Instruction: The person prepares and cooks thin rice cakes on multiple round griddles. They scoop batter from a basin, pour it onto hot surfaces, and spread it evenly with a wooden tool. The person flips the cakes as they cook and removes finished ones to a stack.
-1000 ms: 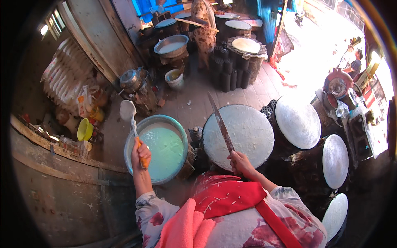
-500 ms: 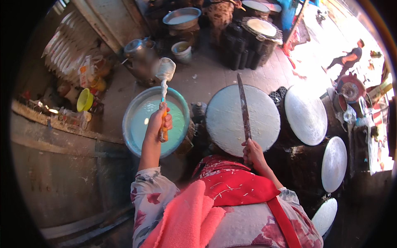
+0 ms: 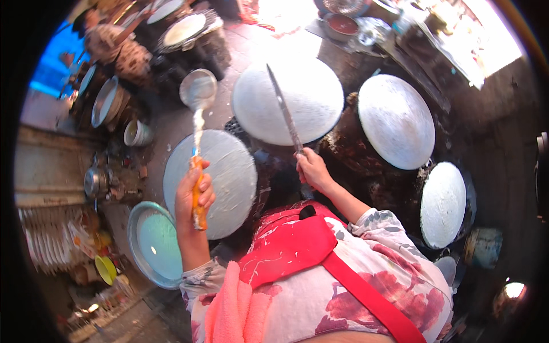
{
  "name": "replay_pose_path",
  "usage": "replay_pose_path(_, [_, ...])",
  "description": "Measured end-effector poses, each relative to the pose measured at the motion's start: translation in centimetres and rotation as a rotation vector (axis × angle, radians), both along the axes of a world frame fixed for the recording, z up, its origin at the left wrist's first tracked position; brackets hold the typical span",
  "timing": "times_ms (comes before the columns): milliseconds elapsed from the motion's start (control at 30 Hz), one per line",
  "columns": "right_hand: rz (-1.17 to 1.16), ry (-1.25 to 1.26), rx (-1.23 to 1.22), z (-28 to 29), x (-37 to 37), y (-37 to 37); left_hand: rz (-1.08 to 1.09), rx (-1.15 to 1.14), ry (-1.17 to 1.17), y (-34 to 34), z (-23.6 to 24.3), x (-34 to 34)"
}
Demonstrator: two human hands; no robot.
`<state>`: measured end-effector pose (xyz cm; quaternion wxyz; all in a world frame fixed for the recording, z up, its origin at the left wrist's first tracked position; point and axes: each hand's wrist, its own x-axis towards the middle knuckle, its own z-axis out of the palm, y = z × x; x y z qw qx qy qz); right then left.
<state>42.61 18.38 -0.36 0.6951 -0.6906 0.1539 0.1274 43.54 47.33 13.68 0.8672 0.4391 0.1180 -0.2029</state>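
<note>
My left hand (image 3: 194,197) is closed round the orange handle of a ladle (image 3: 198,91). Its round bowl and neck are coated with whitish batter, and it hangs over a round griddle (image 3: 234,200) covered by a pale, ridged layer. With my right hand (image 3: 314,171) I grip a long, narrow, stained blade (image 3: 282,108). That blade points away from me over a second round pale plate (image 3: 257,123), apparently without touching it. Left of my left forearm stands a wide basin (image 3: 135,251) of milky liquid.
Two more round plates, a grey-white one (image 3: 397,123) and a white-coated one (image 3: 443,206), stand to the right on dark stoves. A person (image 3: 111,46) works at the far left, near another round griddle (image 3: 185,30). A white bucket (image 3: 137,132) and a metal pot (image 3: 96,182) sit on the left.
My view and body have turned right, so the basin and coated griddle now lie farther left. The blade has come over the neighbouring plate, and the ladle from over the basin to the coated griddle.
</note>
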Motion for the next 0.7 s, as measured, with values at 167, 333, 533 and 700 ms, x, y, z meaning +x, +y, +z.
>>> replay_pose_path(167, [-0.201, -0.086, -0.272, -1.8, 0.4, -9.1, -0.223, 0.087, 0.010, -13.4, -2.3, 5.1])
replay_pose_path(333, [-0.263, -0.064, -0.382, -3.6, 0.2, -13.4, -0.330, 0.296, -0.020, -22.8, -5.6, 7.6])
replay_pose_path(533, [-0.255, -0.054, -0.469, -4.0, 0.0, -13.2, -0.333, 0.716, -0.258, -27.7, -11.1, 9.0])
replay_pose_path(700, [-0.233, -0.046, -0.593, -2.6, 0.3, -11.9, -0.167, 1.190, -0.666, -27.4, -15.1, 11.0])
